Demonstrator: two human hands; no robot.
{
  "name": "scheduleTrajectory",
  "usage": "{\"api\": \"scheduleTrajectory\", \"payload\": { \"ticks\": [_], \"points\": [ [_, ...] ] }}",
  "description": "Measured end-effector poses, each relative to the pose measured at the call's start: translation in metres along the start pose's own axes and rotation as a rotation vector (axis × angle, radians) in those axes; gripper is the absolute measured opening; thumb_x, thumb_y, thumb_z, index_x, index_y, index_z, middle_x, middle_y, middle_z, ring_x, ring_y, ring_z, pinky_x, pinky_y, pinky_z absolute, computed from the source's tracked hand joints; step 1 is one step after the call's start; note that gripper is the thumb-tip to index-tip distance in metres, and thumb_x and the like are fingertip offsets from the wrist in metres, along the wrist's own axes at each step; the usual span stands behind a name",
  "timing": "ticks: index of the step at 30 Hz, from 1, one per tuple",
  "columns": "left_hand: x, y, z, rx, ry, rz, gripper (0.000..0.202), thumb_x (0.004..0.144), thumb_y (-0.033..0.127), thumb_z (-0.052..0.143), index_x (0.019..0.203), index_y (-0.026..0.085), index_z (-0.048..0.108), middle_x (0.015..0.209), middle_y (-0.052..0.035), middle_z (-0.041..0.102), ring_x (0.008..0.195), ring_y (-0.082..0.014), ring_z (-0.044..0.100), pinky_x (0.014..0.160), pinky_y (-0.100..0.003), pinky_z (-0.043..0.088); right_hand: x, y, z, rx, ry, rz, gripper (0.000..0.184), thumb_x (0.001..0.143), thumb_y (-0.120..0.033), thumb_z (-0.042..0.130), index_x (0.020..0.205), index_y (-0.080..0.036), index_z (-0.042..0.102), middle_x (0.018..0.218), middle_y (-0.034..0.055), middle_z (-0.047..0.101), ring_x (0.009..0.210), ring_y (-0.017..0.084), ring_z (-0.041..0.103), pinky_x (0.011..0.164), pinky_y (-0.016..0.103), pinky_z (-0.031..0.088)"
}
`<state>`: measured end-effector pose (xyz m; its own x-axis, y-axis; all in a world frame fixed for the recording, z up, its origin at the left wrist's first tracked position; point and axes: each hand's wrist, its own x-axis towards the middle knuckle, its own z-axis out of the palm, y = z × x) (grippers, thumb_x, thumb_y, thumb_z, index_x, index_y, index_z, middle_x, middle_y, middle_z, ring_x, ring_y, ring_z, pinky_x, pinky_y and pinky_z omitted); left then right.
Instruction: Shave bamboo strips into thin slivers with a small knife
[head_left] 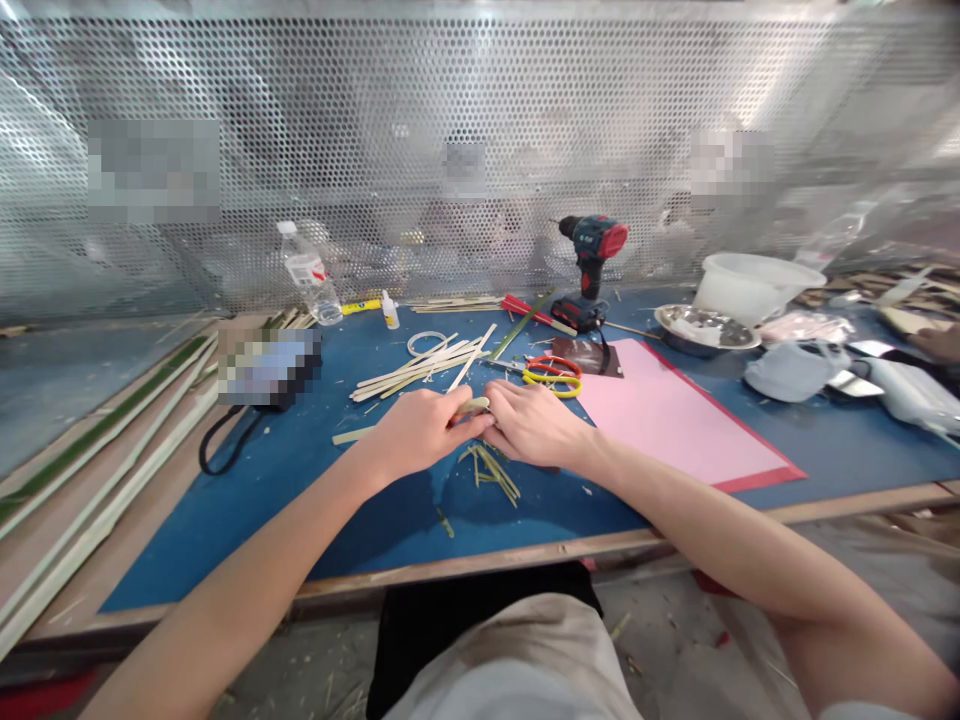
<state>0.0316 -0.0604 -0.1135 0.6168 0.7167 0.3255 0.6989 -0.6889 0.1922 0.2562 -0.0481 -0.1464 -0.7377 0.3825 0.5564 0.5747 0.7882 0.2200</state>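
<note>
My left hand (421,432) and my right hand (534,425) meet above the blue tabletop (360,520). Both are closed around a short pale-green bamboo strip (474,405), whose end shows between the fingers. Most of that strip is hidden by the hands. Just beyond them lies a loose pile of pale bamboo strips (420,366). Thin green slivers (495,474) are scattered below the fingers. Scissors with red and yellow handles (553,376) lie beyond my right hand, next to the pink sheet (675,425).
A cordless drill (592,250) stands at the back, near a metal bowl (705,335) and a white tub (754,285). At the back left are a water bottle (311,280) and a small glue bottle (389,310). Long bamboo lengths (112,510) cover the left side.
</note>
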Motion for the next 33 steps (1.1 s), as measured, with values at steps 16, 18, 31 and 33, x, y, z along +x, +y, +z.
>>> {"api": "scheduleTrajectory", "payload": {
  "ticks": [16, 18, 31, 33],
  "points": [
    [0.000, 0.006, -0.003, -0.094, -0.011, -0.109, 0.046, 0.102, 0.059, 0.052, 0.076, 0.021, 0.052, 0.055, 0.0028, 0.051, 0.052, -0.0148, 0.049, 0.056, -0.027, 0.024, 0.001, -0.006, 0.003, -0.134, 0.069, 0.087, 0.021, 0.108, -0.028, 0.042, 0.090, -0.020, 0.050, 0.083, 0.0046, 0.061, 0.078, 0.019, 0.059, 0.058, 0.033, 0.032],
    [0.000, 0.007, -0.003, -0.109, 0.000, -0.114, 0.047, 0.101, 0.059, 0.054, 0.073, 0.021, 0.050, 0.055, 0.0033, 0.047, 0.051, -0.0136, 0.044, 0.057, -0.027, 0.024, 0.001, -0.008, 0.003, -0.131, 0.074, 0.104, 0.020, 0.107, -0.029, 0.044, 0.090, -0.020, 0.050, 0.084, 0.0046, 0.062, 0.077, 0.019, 0.059, 0.057, 0.033, 0.032],
    [-0.001, 0.009, -0.001, -0.178, 0.195, -0.107, 0.031, 0.103, 0.048, 0.054, 0.087, 0.022, 0.047, 0.065, 0.0043, 0.052, 0.057, -0.0125, 0.048, 0.061, -0.027, 0.033, 0.002, 0.012, 0.000, 0.066, 0.051, 0.575, 0.033, 0.112, -0.046, 0.031, 0.105, -0.019, 0.047, 0.086, 0.0080, 0.070, 0.070, 0.020, 0.064, 0.058, 0.030, 0.026],
    [-0.001, 0.009, -0.002, -0.194, 0.223, -0.063, 0.019, 0.105, 0.040, 0.051, 0.103, 0.021, 0.051, 0.075, 0.0025, 0.059, 0.062, -0.0131, 0.055, 0.063, -0.026, 0.038, 0.001, 0.018, 0.000, 0.085, 0.037, 0.604, 0.033, 0.111, -0.048, 0.031, 0.106, -0.019, 0.047, 0.083, 0.0070, 0.070, 0.069, 0.020, 0.064, 0.059, 0.030, 0.025]
  ]
}}
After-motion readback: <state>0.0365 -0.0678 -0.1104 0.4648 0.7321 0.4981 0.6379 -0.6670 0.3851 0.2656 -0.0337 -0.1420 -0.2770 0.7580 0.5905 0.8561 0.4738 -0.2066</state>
